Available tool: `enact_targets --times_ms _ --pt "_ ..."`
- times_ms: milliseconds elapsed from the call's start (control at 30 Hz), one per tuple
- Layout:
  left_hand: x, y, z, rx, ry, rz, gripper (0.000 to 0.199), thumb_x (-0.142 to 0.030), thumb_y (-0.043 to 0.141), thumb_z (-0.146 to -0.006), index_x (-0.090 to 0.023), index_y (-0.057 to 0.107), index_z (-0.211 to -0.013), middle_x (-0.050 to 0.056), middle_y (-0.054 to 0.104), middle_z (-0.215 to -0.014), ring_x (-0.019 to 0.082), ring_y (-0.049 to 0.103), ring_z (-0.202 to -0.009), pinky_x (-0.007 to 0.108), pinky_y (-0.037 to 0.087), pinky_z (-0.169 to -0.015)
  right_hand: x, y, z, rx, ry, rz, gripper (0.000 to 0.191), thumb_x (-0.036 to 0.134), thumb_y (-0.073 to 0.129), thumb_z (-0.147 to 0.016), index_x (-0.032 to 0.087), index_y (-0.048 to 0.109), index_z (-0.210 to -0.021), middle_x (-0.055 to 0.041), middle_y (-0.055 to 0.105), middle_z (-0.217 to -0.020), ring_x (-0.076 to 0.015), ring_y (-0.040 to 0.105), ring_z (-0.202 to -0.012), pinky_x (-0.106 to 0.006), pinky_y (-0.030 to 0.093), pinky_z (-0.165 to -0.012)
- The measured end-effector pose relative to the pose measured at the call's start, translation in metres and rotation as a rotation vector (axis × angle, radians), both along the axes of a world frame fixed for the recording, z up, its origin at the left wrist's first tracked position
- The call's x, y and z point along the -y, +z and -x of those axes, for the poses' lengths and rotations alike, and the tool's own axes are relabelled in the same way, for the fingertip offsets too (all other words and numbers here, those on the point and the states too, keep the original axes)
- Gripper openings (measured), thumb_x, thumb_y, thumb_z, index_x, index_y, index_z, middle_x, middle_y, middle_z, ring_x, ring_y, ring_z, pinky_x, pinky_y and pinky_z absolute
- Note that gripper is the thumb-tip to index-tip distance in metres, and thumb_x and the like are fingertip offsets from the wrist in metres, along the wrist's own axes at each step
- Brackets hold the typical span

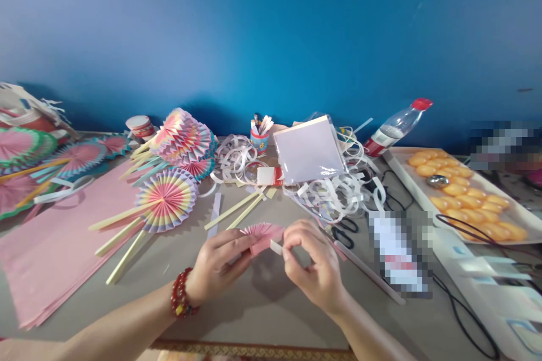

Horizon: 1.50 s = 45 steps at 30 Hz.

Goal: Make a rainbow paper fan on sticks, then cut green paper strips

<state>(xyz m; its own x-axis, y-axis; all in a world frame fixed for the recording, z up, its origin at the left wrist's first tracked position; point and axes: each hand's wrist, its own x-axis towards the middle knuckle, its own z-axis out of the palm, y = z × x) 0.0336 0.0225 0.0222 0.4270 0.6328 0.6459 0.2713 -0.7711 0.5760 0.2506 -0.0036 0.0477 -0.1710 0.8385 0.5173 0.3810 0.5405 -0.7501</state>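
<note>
Near the table's front, my left hand point(224, 259) grips a pink pleated paper fan point(262, 231) between thumb and fingers. My right hand point(313, 265) is at the fan's right end, thumb and forefinger pinched on a short white strip point(276, 246). That strip touches the fan's edge; whether it is tape backing or plain paper I cannot tell. Behind my hands lie pale yellow sticks point(235, 208). Just right of my right hand are black-handled scissors point(345, 232) and a long pale rod point(372, 273).
Finished paper fans point(167, 200) with sticks lie at left beside pink paper sheets point(63, 242). Curled white strips point(330, 197) surround a wrapped paper pack point(311, 149). A pen cup point(259, 140), a leaning bottle point(393, 128) and a tray of yellow pieces point(396, 166) stand farther back.
</note>
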Motion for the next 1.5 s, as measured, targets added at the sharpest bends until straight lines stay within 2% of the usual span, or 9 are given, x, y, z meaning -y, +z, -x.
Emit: enact_targets --times_ms 300,500,633,667,767,833,967,1100,1500 --pt "-0.014 0.004 0.013 0.181 0.047 0.344 0.019 -0.022 0.062 -0.091 -0.017 0.07 -0.108 0.003 0.069 -0.071 0.011 0.062 -0.056 0.02 0.052 -0.053 -0.027 -0.012 -0.045 -0.237 -0.222 0.059 0.013 0.022 0.052 -0.089 0.021 0.052 -0.076 -0.0023 0.057 -0.079 -0.0174 0.057 -0.072 -0.028 0.045 -0.063" --pt "-0.021 0.004 0.019 0.19 0.093 0.38 0.021 -0.021 0.058 -0.093 -0.016 0.068 -0.11 0.003 0.068 -0.076 0.012 0.064 -0.06 0.021 0.055 -0.057 -0.045 -0.026 -0.073 0.45 -0.347 0.058 0.014 0.027 0.059 -0.087 0.022 0.06 -0.074 0.0002 0.062 -0.072 -0.0141 0.054 -0.055 -0.024 0.041 -0.053" --pt "-0.025 0.018 0.017 0.123 0.113 0.296 0.021 -0.018 0.057 -0.093 -0.017 0.068 -0.111 0.001 0.068 -0.073 0.011 0.064 -0.06 0.02 0.054 -0.059 -0.038 -0.022 -0.064 0.481 -0.326 0.038 0.012 0.022 0.061 -0.084 0.022 0.061 -0.072 0.0 0.063 -0.069 -0.0145 0.055 -0.052 -0.024 0.041 -0.049" --pt "-0.026 0.022 0.017 0.1 0.124 0.269 0.021 -0.017 0.057 -0.093 -0.017 0.068 -0.111 0.001 0.068 -0.073 0.011 0.064 -0.059 0.02 0.054 -0.059 -0.034 -0.02 -0.058 0.441 -0.291 0.047 0.003 0.022 0.062 -0.083 0.022 0.064 -0.084 -0.0016 0.067 -0.077 -0.0154 0.059 -0.057 -0.025 0.045 -0.052" --pt "-0.027 0.03 0.014 0.023 0.161 0.132 0.021 -0.017 0.059 -0.092 -0.017 0.068 -0.111 0.003 0.07 -0.078 0.012 0.066 -0.065 0.02 0.055 -0.061 -0.017 -0.014 -0.034 0.184 -0.088 0.201 0.06 0.033 0.07 -0.083 0.025 0.047 -0.138 -0.0098 0.068 -0.113 -0.0192 0.068 -0.079 -0.033 0.057 -0.068" --pt "-0.026 0.031 0.013 -0.031 0.177 -0.004 0.024 -0.016 0.059 -0.092 -0.018 0.067 -0.115 0.005 0.071 -0.083 0.014 0.068 -0.072 0.021 0.056 -0.066 -0.005 -0.012 -0.015 -0.045 0.062 0.374 0.076 0.041 0.068 -0.086 0.028 0.03 -0.15 -0.0135 0.059 -0.131 -0.0221 0.067 -0.099 -0.037 0.058 -0.08" --pt "-0.021 0.023 0.012 -0.115 0.188 -0.152 0.029 -0.017 0.057 -0.093 -0.021 0.062 -0.122 0.006 0.073 -0.094 0.015 0.069 -0.082 0.024 0.057 -0.076 0.007 -0.01 0.017 -0.47 0.247 0.594 0.073 0.056 0.063 -0.087 0.029 0.034 -0.149 -0.0137 0.057 -0.135 -0.0269 0.064 -0.11 -0.043 0.056 -0.087" --pt "-0.014 0.02 0.014 -0.127 0.147 -0.165 0.031 -0.016 0.055 -0.094 -0.019 0.059 -0.125 0.007 0.072 -0.095 0.016 0.069 -0.084 0.024 0.056 -0.076 0.008 -0.009 0.029 -0.844 0.184 0.715 0.07 0.054 0.062 -0.089 0.036 0.032 -0.15 -0.0086 0.055 -0.14 -0.0292 0.057 -0.122 -0.044 0.053 -0.092" --pt "-0.008 0.027 0.018 -0.052 0.067 -0.184 0.036 -0.01 0.056 -0.093 -0.017 0.058 -0.128 0.008 0.07 -0.09 0.016 0.067 -0.079 0.024 0.055 -0.072 -0.003 -0.007 0.033 -1.09 0.275 0.709 0.043 0.036 0.064 -0.09 0.032 0.058 -0.133 -0.0057 0.064 -0.131 -0.0268 0.061 -0.115 -0.046 0.047 -0.098"
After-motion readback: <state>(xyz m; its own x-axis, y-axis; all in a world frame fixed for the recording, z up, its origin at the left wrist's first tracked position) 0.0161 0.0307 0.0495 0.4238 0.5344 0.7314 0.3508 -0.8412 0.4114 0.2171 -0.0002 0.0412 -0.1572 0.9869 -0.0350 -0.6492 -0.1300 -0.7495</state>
